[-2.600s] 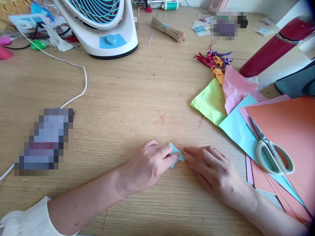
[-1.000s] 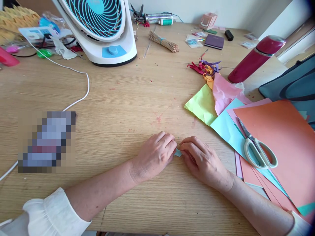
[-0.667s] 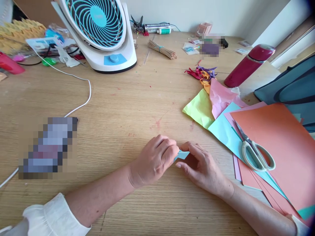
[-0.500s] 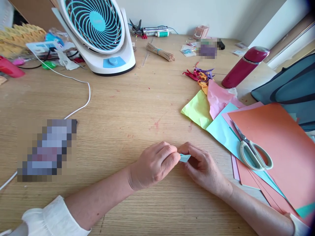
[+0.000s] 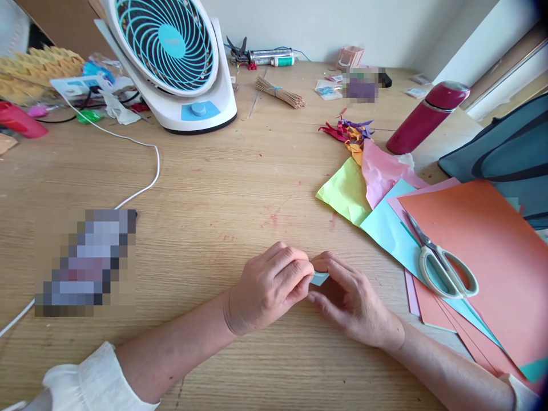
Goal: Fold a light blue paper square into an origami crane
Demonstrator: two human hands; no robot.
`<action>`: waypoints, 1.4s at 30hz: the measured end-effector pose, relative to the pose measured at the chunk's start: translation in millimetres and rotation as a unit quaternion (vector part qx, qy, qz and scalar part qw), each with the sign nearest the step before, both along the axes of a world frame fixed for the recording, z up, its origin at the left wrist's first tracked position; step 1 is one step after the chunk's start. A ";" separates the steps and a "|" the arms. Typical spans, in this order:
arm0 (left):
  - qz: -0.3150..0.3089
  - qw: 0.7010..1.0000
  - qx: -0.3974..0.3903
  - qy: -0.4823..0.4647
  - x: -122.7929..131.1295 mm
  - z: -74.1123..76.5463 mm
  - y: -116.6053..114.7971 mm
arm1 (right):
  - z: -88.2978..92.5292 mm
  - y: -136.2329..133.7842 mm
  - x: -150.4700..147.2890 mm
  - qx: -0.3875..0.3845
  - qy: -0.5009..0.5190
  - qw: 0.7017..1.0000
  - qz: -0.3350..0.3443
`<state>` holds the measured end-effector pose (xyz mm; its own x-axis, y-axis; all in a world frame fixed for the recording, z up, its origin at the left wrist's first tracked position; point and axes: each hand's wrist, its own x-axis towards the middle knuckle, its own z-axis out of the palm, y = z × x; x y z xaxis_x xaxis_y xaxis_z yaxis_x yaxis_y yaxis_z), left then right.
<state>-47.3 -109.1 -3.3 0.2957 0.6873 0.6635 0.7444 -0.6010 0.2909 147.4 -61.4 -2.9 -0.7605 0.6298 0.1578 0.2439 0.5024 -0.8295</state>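
Note:
A small folded piece of light-blue paper (image 5: 319,278) shows between my two hands, a little above the wooden table. My left hand (image 5: 276,285) is closed in a pinch on its left end, hiding that part. My right hand (image 5: 357,299) curls round the paper from the other side. Its index finger bends along the upper edge, touching the paper near the left fingertips, while the thumb sits lower, a little off the paper. To the right lie coloured sheets, with scissors (image 5: 447,271) with pale handles resting on an orange sheet (image 5: 483,228).
Beyond the sheets are crumpled lime paper (image 5: 346,191), pink paper (image 5: 383,171), coloured strips (image 5: 351,131) and a dark red flask (image 5: 428,117). A white fan (image 5: 192,111), a bundle of thin sticks (image 5: 280,92) and a blurred device (image 5: 88,260) on a white cable stand farther off.
My right thumb has dropped away from the paper. The left fingers have shifted slightly over it, so less of the paper shows. The view has moved a little.

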 end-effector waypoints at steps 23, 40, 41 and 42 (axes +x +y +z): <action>-0.040 0.943 -0.268 -0.195 4.8 8.1 -5.9 | 0.4 3.1 0.2 -0.028 0.070 0.994 -0.084; -0.023 0.660 -0.472 -0.584 12.7 6.7 -0.8 | -1.5 -3.3 -13.7 -0.152 0.032 0.984 -0.086; -0.022 0.666 -0.475 -0.575 12.9 7.6 -0.9 | -0.2 -3.5 -15.6 -0.154 0.024 0.983 -0.093; -0.020 0.674 -0.476 -0.565 12.5 8.6 -0.6 | 1.4 -3.1 -17.2 -0.159 0.015 0.982 -0.097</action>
